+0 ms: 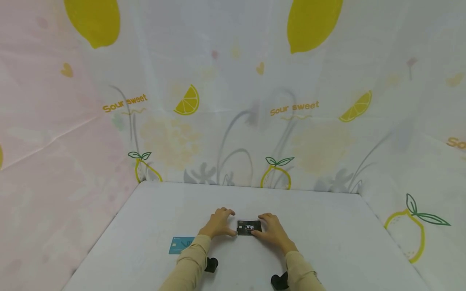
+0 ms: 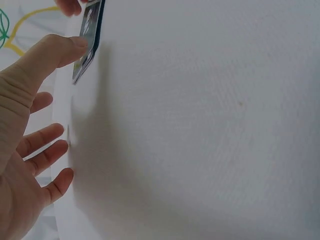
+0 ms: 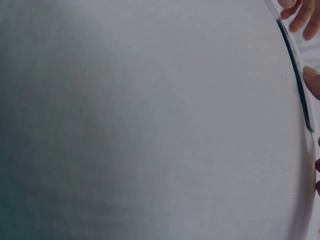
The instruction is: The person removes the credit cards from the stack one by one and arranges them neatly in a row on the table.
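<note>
Peeking past the left sleeve (image 1: 192, 260), a blue card (image 1: 177, 245) lies flat. Beyond, the left hand (image 1: 218, 224) spreads beside a black Vip card (image 1: 244, 228) on the white table (image 1: 335, 238); the right hand (image 1: 274, 232) laps its thumb over that card. Pinching? Can't tell! Behind rises a lemon-print backdrop (image 1: 236, 81).

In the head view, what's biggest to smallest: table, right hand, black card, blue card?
Table
Right hand
Black card, blue card: too alike to rank; a sleeve partly hides the latter.

A pale backdrop (image 1: 233, 76) printed with yellow lemons (image 1: 314, 24) and "Sour sweet" lettering (image 1: 295, 108) rises behind a white tabletop (image 1: 335, 234).
</note>
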{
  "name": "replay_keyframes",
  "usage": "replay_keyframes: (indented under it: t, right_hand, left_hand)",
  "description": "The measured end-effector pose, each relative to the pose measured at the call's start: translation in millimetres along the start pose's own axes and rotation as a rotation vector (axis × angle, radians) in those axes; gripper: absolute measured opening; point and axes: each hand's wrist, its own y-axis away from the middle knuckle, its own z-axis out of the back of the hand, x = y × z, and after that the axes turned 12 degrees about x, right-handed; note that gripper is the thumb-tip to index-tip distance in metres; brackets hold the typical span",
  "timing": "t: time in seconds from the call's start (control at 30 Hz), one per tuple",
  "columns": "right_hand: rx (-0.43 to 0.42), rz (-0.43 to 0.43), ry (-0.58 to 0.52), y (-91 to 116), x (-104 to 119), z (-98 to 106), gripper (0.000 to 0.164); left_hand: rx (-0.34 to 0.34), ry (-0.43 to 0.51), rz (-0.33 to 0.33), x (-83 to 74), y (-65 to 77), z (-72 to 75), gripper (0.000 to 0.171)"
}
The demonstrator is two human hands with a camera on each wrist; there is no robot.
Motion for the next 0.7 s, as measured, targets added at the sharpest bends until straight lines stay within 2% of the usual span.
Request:
replay_keyframes:
  t: [0.17,0.4,0.53,0.7]
  right_hand:
    - [0.015,0.015,-0.004,0.4,-1.5,0.7,0.052]
    - [0.084,-0.006,-0.05,1.1,-0.1,3.6,0.057]
    - [0.117,-0.01,-0.045,1.7,-0.9,4.6,0.058]
    - [0.12,-0.003,-0.016,1.2,-3.7,3.9,0.056]
  left_hand:
    - [0.003,-0.014,0.003,0.0,-2.0,-4.0,0.06]
    - [0.029,-0.032,0.023,-1.5,-2.4,-5.5,0.062]
    - [0.046,-0.035,0.034,-3.3,-1.5,-6.4,0.062]
    - [0.04,-0.054,0.025,-5.6,-0.6,-7.6,0.058]
